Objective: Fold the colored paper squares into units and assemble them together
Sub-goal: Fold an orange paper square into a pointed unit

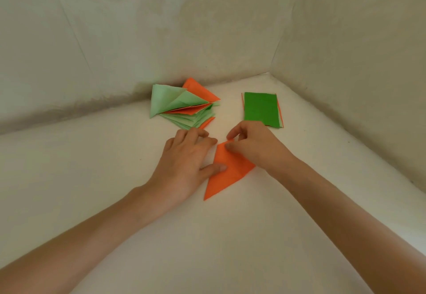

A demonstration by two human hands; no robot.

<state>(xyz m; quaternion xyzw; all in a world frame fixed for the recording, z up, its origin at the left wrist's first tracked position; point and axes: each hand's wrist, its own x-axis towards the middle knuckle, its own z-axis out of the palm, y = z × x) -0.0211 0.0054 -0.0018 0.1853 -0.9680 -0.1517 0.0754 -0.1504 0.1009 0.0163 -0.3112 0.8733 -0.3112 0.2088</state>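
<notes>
On the surface [110, 169], open left hand [183, 159] presses orange paper [231, 170]; right hand [254, 144] pinches it

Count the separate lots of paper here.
3: pile of folded units back left; green-topped stack of sheets back right; one orange piece nearest. Sheets inside piles are hidden.

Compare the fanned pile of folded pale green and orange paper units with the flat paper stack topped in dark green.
The fanned pile of folded pale green and orange paper units is creased into pointed triangles; the flat paper stack topped in dark green looks unfolded and four-sided. The pile's layers gape loosely; the stack's lie squared, thin orange edges peeking out. Both are coloured paper on the white surface.
</notes>
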